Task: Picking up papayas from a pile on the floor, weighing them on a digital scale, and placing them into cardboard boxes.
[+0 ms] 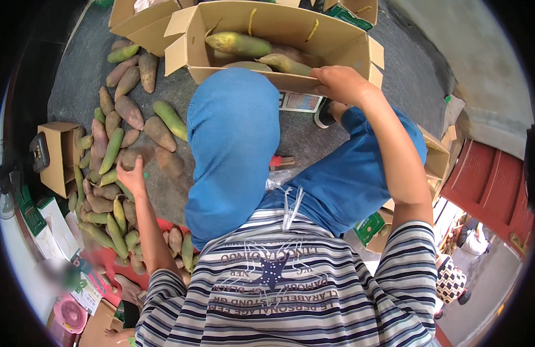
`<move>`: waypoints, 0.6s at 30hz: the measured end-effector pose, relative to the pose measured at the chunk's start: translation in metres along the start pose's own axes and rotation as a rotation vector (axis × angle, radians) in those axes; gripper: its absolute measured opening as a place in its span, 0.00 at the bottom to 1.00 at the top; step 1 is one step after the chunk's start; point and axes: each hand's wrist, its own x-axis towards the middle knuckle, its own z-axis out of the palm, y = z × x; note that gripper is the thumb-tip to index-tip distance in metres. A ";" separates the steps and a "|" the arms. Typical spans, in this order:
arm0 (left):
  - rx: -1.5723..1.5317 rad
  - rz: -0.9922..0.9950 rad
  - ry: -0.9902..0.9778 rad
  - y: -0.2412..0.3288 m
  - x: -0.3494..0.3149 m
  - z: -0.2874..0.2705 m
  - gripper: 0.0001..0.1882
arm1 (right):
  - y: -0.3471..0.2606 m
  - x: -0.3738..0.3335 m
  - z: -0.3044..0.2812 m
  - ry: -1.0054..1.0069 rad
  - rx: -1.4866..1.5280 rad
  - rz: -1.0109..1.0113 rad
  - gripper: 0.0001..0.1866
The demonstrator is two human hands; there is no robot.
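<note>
Over the spread of vegetables at the left, my left hand has its thumb and fingers closed about the near end of a brownish root vegetable, slightly blurred. Farther right, my right hand grips the near wall of a long open cardboard carton by its right end. Inside the carton lie several plump, long vegetables, among them a green one and a paler, tapered one. My raised knee hides part of the carton's near side.
Several green and purple-brown root vegetables lie loose on the dark floor. A small carton stands left of them, with a black device on its side. More cartons stand at the far side. A pink basin is at lower left.
</note>
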 end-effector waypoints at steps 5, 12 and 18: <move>-0.540 0.215 -0.105 0.168 0.002 -0.049 0.32 | -0.004 -0.004 -0.003 -0.005 -0.006 0.019 0.12; -0.781 0.588 -0.522 0.320 -0.011 -0.034 0.34 | 0.002 -0.003 0.006 0.041 -0.034 0.009 0.12; -0.435 0.716 -0.601 0.324 -0.022 -0.011 0.27 | -0.002 -0.001 0.004 0.115 -0.071 0.021 0.12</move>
